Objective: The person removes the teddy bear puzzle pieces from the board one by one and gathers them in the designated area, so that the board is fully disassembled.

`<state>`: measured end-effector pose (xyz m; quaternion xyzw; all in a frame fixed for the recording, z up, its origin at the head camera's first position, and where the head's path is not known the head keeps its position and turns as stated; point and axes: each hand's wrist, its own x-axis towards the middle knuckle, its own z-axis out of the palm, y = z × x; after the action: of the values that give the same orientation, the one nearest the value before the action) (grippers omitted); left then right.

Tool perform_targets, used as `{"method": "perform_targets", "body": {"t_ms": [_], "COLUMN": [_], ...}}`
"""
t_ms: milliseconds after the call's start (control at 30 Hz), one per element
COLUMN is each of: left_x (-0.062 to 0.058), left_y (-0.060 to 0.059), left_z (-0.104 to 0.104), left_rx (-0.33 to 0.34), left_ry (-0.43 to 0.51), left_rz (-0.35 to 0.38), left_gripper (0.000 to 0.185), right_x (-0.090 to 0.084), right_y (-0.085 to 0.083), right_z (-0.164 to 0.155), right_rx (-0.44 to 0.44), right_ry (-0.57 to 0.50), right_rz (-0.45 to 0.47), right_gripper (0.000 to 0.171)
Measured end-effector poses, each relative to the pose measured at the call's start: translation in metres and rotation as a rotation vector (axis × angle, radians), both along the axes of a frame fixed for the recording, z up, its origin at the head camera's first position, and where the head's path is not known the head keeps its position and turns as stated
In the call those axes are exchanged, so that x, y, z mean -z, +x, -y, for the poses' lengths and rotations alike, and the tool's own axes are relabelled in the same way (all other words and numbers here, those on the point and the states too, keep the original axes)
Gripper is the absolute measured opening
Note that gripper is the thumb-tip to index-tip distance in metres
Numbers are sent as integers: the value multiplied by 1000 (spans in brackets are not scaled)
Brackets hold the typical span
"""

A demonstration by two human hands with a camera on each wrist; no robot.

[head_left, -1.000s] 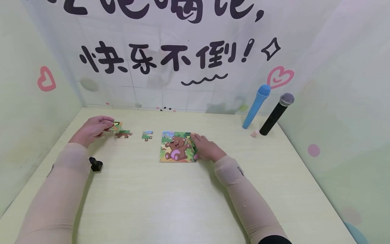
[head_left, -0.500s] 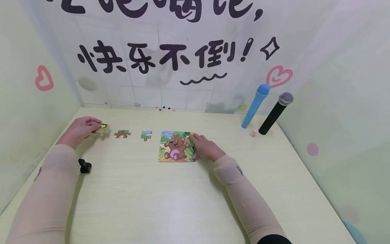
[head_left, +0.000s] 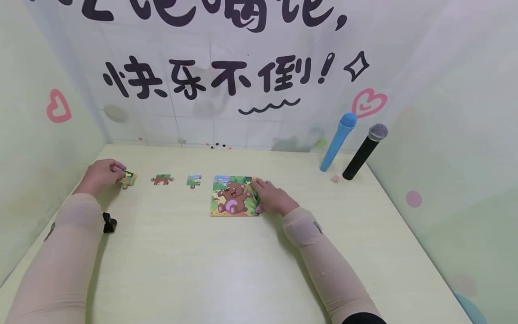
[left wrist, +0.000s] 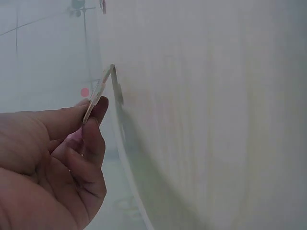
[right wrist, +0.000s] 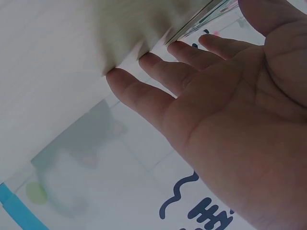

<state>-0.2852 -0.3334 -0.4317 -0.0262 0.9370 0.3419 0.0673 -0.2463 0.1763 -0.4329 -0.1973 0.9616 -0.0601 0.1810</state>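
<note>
left hand (head_left: 100, 174) pinches puzzle piece (head_left: 128, 178) by edge, 9 o'clock of board (head_left: 232, 196) | thin, stiff, light | right hand (head_left: 273, 196) flat on board

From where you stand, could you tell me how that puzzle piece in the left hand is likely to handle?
The puzzle piece probably stays stiff: it shows a straight thin edge while the left hand pinches one end. It looks light, held by fingertips alone. Being flat, it should slide on the table rather than roll.
</note>
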Motion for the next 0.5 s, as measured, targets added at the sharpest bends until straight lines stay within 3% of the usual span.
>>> {"method": "perform_targets", "body": {"t_ms": [233, 500], "left_x": [0, -2], "left_y": [1, 5], "left_z": [-1, -1], "left_rx": [8, -30], "left_ry": [-103, -137], "left_rz": [-46, -75], "left_gripper": [30, 34], "right_x": [2, 1], "right_y": [1, 0], "right_z": [0, 1], "right_rx": [3, -3], "right_ry": [20, 16], "right_rz": [-6, -9], "right_gripper": [85, 84]}}
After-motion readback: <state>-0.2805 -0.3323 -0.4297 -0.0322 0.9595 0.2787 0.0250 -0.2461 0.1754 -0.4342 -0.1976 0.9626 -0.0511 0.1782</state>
